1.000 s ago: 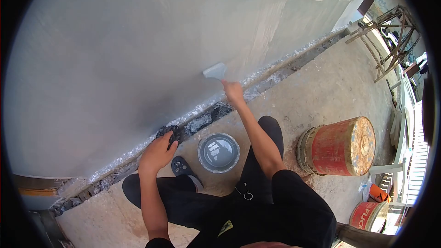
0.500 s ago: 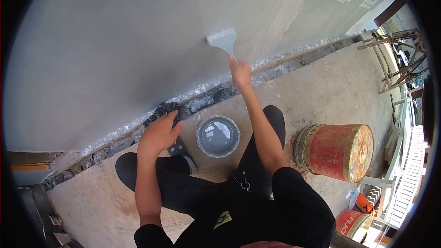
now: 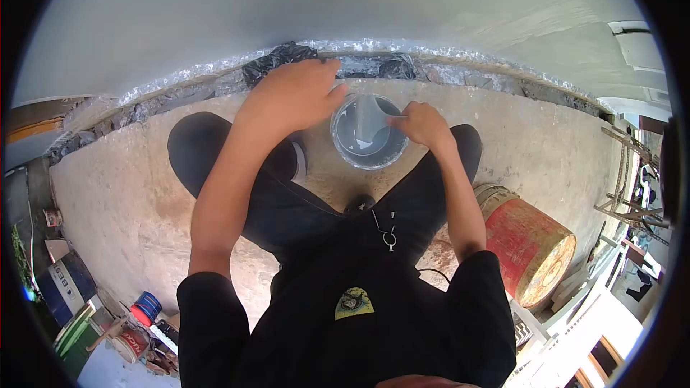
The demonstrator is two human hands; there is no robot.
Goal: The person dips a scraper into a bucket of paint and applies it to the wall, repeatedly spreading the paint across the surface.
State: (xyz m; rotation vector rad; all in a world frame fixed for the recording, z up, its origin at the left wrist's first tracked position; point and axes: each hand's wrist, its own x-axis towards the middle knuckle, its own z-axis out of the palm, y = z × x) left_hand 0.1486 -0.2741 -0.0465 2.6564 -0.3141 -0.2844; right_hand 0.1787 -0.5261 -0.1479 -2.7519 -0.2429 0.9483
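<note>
My right hand (image 3: 424,123) is closed around the handle of a wide grey brush or scraper (image 3: 371,118), whose head is over or inside a round bucket (image 3: 348,156) of grey liquid. The bucket stands on the concrete floor between my knees. My left hand (image 3: 296,93) hangs with its fingers apart, left of the bucket and near a crumpled black plastic bag (image 3: 277,59) at the foot of the wall. Nothing shows in that hand.
A grey wall (image 3: 302,0) rises ahead, with a rubble-filled gap (image 3: 445,75) along its base. On the right lies a red, stained bucket (image 3: 528,244); a metal frame (image 3: 624,165) stands beyond it. Containers, one of them blue (image 3: 68,284), are at the lower left.
The tool in my right hand has left the wall and come down to the bucket. The view has turned and tilted lower. My left hand stays open, now nearer the bucket's rim.
</note>
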